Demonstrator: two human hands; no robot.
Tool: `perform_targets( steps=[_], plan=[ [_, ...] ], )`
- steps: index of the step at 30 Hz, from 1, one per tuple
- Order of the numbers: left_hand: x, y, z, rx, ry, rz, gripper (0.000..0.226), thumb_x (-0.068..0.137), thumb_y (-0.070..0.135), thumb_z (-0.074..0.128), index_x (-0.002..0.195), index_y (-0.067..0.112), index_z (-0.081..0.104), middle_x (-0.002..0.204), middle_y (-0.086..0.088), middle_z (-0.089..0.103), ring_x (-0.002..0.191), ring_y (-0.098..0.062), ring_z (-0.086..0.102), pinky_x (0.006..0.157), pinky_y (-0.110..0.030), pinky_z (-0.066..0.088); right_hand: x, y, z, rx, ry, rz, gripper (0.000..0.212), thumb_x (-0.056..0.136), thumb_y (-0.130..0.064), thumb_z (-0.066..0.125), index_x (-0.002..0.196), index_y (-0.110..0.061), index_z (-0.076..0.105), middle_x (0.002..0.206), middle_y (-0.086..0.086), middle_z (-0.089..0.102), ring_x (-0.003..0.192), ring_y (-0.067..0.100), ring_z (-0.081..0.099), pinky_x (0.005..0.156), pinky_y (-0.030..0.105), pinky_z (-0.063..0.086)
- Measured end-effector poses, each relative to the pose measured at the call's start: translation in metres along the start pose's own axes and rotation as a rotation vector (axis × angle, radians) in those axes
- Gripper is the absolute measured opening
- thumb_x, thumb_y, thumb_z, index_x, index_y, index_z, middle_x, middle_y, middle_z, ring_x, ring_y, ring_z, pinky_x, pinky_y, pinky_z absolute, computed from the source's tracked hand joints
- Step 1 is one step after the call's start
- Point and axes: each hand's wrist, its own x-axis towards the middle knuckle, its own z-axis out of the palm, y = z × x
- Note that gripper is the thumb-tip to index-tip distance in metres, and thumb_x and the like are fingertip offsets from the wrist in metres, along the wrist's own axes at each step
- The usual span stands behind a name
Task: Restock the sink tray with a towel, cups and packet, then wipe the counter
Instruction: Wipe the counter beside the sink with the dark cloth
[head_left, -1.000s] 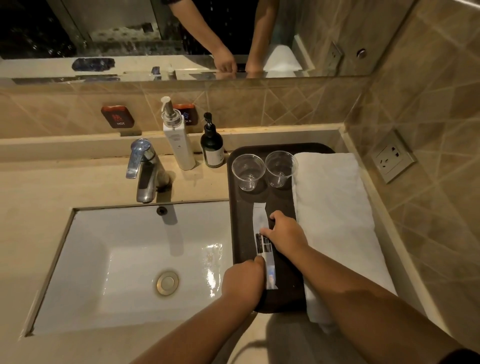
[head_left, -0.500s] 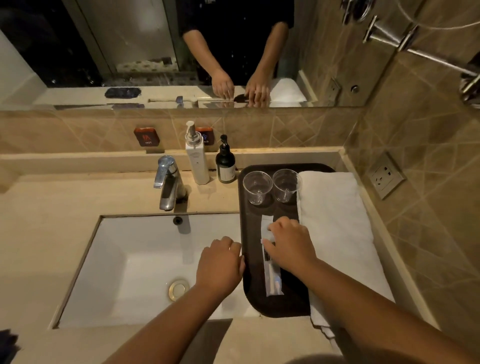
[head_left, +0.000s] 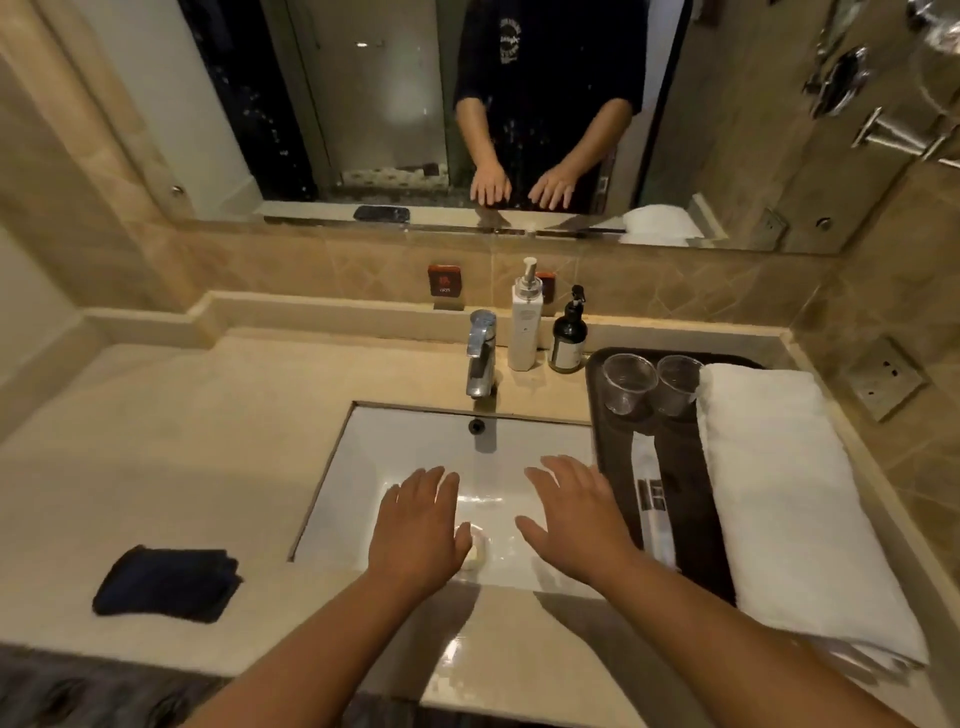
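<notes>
A dark tray sits on the counter right of the sink. Two clear plastic cups stand at its far end. A long white packet lies lengthwise in its middle, and a folded white towel covers its right side. My left hand and my right hand hover over the white sink basin, both with fingers spread and holding nothing. A folded dark cloth lies on the beige counter at the front left.
A chrome faucet stands behind the basin, with a white pump bottle and a dark pump bottle beside it. A wall socket is on the right tiled wall. A mirror spans the back.
Both hands have left the tray and packet and moved left over the basin, fingers spread. The view has pulled back and the dark cloth has come into sight.
</notes>
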Motion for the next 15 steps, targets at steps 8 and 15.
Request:
perform_targets(
  steps=[8,15],
  plan=[
    [-0.062,-0.126,-0.027,0.034,0.024,-0.232,0.063,0.091,0.051,0.041,0.144,0.02,0.033,0.141,-0.002,0.047,0.124,-0.021,0.046,0.104,-0.039,0.038,0.05,-0.134,0.031,0.045,-0.039,-0.247,0.069,0.086,-0.062,0.046,0.145,-0.032,0.029,0.154,-0.001,0.031,0.14,0.024,0.025,0.115,0.045,0.015],
    [-0.084,-0.209,-0.029,0.099,-0.004,-0.444,0.069,0.095,0.048,0.033,0.152,0.014,0.019,0.156,-0.007,0.03,0.14,-0.024,0.029,0.113,-0.042,0.025,0.103,-0.219,0.056,0.033,-0.076,-0.486,0.07,0.087,-0.06,0.045,0.146,-0.027,0.031,0.152,0.004,0.035,0.138,0.026,0.03,0.113,0.045,0.02]
  ],
)
